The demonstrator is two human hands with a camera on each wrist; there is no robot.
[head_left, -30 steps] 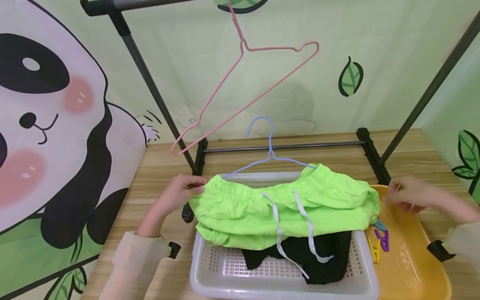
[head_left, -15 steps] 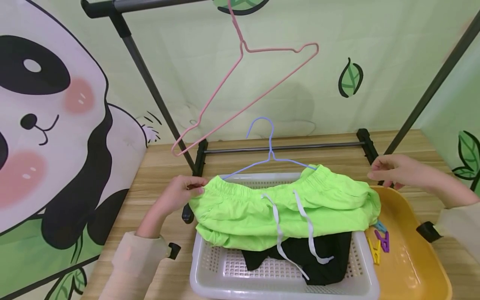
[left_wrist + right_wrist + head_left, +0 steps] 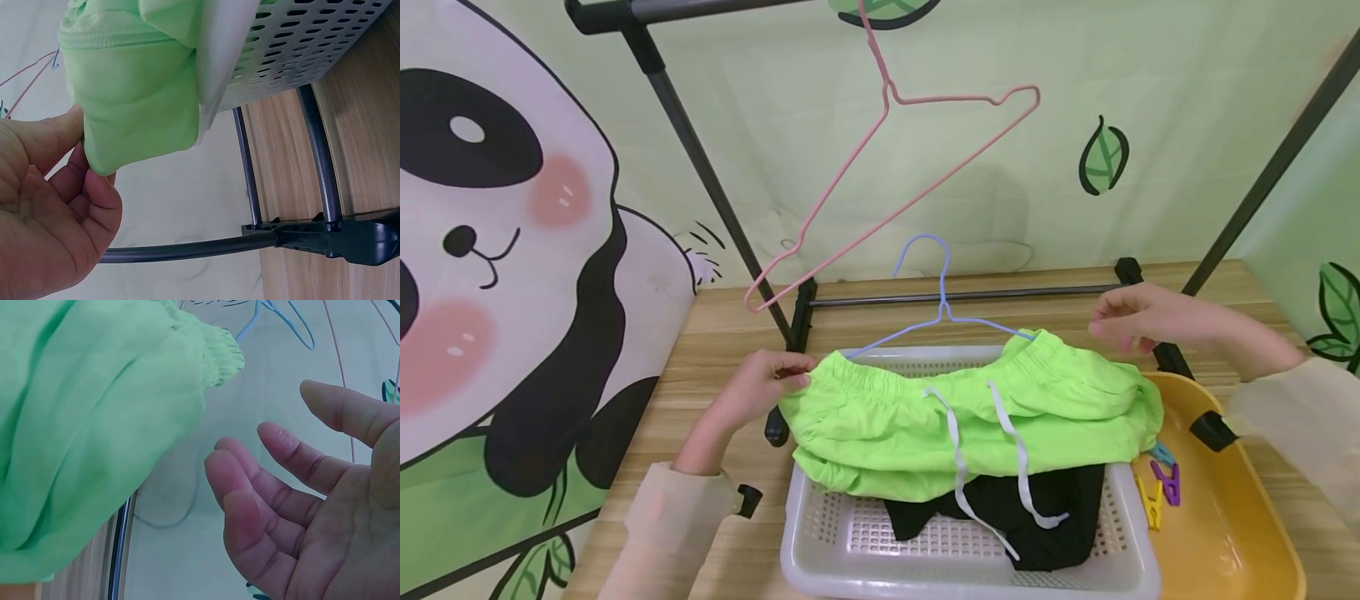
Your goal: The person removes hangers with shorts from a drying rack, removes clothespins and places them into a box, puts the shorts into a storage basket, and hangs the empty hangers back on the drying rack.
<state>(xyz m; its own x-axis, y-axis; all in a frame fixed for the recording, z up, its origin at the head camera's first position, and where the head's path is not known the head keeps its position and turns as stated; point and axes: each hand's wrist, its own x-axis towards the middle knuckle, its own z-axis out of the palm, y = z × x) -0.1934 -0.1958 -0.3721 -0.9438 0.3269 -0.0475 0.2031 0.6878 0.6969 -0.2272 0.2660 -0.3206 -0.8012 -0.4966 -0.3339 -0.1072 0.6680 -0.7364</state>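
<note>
Bright green shorts (image 3: 880, 433) with white drawstrings (image 3: 1011, 446) lie across a white perforated basket (image 3: 970, 579). A blue hanger (image 3: 942, 287) reaches into their waistband, its hook standing up behind. My left hand (image 3: 758, 390) pinches the left end of the waistband; in the left wrist view the thumb and fingers (image 3: 103, 194) meet at the green cloth's edge. To the right of the waistband, my right hand (image 3: 1157, 317) hangs in the air with loosely bent fingers, holding nothing. The right wrist view shows a gap between those fingertips (image 3: 240, 515) and the shorts.
Black clothing (image 3: 1060, 521) lies in the basket under the shorts. A yellow tray (image 3: 1240, 517) at the right holds several clothespins (image 3: 1152, 502). Behind stands a black rack (image 3: 700, 158), with a pink hanger (image 3: 917, 200) hanging in front of the wall.
My right hand has risen from over the yellow tray and moved left toward the right end of the waistband. The left hand and the shorts have stayed in place.
</note>
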